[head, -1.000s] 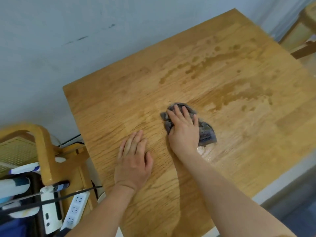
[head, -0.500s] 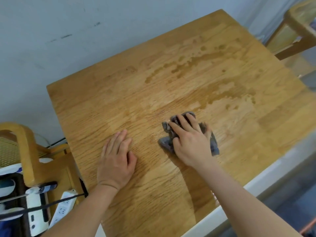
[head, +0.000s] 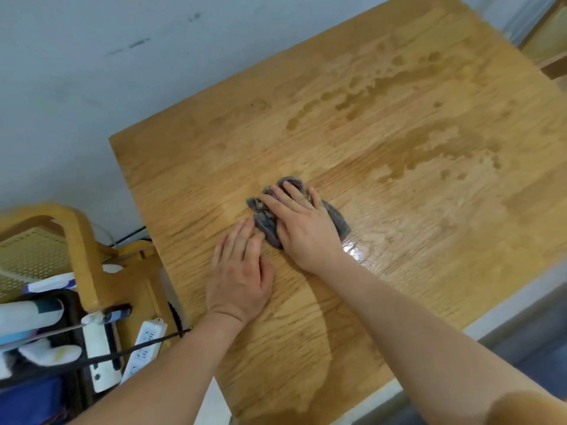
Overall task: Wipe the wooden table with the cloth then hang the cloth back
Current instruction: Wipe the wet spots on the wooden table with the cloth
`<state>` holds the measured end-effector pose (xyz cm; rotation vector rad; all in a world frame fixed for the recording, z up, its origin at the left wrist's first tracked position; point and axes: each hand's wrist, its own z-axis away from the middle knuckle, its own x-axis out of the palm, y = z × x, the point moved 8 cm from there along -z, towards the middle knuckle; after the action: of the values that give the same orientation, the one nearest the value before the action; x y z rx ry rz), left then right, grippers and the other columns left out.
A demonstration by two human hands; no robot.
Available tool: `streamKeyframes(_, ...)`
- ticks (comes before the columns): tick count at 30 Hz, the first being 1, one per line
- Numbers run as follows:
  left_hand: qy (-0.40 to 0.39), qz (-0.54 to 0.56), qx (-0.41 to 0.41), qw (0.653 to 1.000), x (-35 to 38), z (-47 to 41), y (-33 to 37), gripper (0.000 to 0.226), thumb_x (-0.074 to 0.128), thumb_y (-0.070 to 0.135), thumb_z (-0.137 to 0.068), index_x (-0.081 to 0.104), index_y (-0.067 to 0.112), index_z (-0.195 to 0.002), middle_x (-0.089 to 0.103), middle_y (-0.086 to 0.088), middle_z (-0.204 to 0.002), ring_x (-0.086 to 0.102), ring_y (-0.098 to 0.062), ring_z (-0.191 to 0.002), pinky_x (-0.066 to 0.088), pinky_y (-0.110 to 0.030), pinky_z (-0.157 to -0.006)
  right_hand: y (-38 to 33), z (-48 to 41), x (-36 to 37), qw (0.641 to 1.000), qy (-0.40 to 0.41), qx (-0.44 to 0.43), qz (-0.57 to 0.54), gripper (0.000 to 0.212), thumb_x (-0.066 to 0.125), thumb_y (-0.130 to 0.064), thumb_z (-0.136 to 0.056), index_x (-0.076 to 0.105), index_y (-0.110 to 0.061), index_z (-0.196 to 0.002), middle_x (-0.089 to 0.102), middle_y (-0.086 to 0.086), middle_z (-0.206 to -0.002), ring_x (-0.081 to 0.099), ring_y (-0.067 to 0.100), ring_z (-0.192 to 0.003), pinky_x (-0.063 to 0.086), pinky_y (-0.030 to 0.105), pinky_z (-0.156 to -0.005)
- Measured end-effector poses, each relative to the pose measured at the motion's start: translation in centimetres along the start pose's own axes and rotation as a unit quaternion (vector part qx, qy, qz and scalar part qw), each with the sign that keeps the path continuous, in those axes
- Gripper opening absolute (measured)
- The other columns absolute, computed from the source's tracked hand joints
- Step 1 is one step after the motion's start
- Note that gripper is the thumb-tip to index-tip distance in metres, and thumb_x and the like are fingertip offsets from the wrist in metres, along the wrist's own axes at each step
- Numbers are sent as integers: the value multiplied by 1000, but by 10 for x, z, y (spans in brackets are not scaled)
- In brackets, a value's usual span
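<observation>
A crumpled grey cloth [head: 267, 228] lies on the wooden table [head: 399, 210] near its middle. My right hand [head: 303, 225] presses down on the cloth with fingers spread flat over it. My left hand [head: 242, 274] rests flat on the bare wood just left of the cloth, its fingertips almost touching the cloth's edge. Wet streaks and patches [head: 429, 148] darken the wood beyond and to the right of the cloth. A shiny wet spot [head: 352, 250] sits beside my right wrist.
A wooden chair [head: 76, 240] stands at the table's left, with white power strips [head: 144, 342], cables and bundled items below it. A pale wall [head: 122, 72] runs behind the table. Another wooden chair [head: 549, 47] shows at the top right.
My right hand has slid the cloth to the left, closer to my left hand. The left hand has stayed flat on the table. The camera view has shifted.
</observation>
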<state>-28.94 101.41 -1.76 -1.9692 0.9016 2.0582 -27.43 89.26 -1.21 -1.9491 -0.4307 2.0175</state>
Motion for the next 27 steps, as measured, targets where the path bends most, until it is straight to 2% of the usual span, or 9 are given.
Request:
streamKeyframes(2, 0, -1, 4, 1000, 0, 1, 1, 42, 40, 25, -88, 54, 9, -124, 47, -10, -144, 36, -23, -136, 31, -46, -110, 28, 22, -18, 1000, 5, 2, -4, 53, 31, -23, -90, 47, -24, -140, 47, -1, -148, 33, 17, -142, 17, 52, -117)
streamKeyframes(6, -2, -12, 3, 1000, 0, -2, -1, 43, 38, 26, -89, 54, 8, -126, 46, -11, -145, 33, -22, -137, 26, -44, -111, 127, 61, -63, 965, 125, 230, -1, 53, 36, -14, -81, 56, -14, -131, 47, 9, -147, 33, 24, -142, 18, 48, -118)
streamKeyframes(9, -3, -14, 6, 1000, 0, -2, 0, 43, 38, 26, -89, 53, 9, -125, 45, -11, -145, 34, -23, -137, 27, -45, -111, 134, 27, -58, 941, 141, 308, 15, 55, 37, -14, -85, 48, -8, -138, 35, 15, -153, 24, 30, -145, 10, 43, -121)
streamKeyframes(11, -3, -17, 7, 1000, -1, -3, 0, 42, 38, 26, -89, 52, 10, -125, 45, -11, -145, 35, -24, -137, 29, -46, -111, 105, -14, -43, 955, 120, 269, 14, 59, 37, -18, -82, 46, -6, -139, 36, 18, -152, 26, 32, -144, 9, 43, -120)
streamKeyframes(13, 3, -18, 9, 1000, -1, -4, 0, 41, 40, 25, -88, 53, 10, -124, 47, -11, -144, 37, -25, -136, 30, -46, -111, 56, -38, -24, 983, 87, 158, 12, 59, 36, -22, -83, 48, -7, -139, 39, 18, -151, 28, 31, -143, 11, 44, -119)
streamKeyframes(17, 13, -10, 18, 1000, -2, 0, 2, 43, 41, 23, -87, 52, 10, -126, 48, -10, -143, 39, -25, -135, 31, -48, -110, 9, 5, -5, 999, 24, -33, -17, 52, 37, -19, -83, 60, -7, -128, 52, 13, -141, 41, 28, -137, 23, 46, -116)
streamKeyframes(19, 14, -8, 15, 1000, -2, -1, 0, 41, 41, 23, -87, 51, 11, -124, 47, -10, -144, 39, -26, -135, 32, -49, -108, 45, 21, -22, 998, 61, -5, -9, 50, 39, -18, -82, 63, -6, -124, 58, 13, -136, 46, 29, -133, 25, 45, -115)
streamKeyframes(24, 9, -10, 7, 1000, -2, -5, -2, 41, 39, 24, -88, 51, 10, -124, 46, -10, -144, 36, -25, -136, 28, -44, -111, 107, -19, -45, 967, 115, 227, 29, 57, 34, -21, -85, 49, -10, -140, 42, 14, -150, 29, 30, -144, 14, 46, -120)
streamKeyframes(27, 3, -14, 11, 1000, -1, -2, 0, 41, 39, 23, -87, 52, 9, -123, 46, -11, -144, 36, -25, -136, 23, -43, -114, 37, -20, -15, 990, 82, 116, 17, 55, 41, -21, -84, 51, -12, -137, 44, 14, -148, 32, 31, -141, 17, 50, -117)
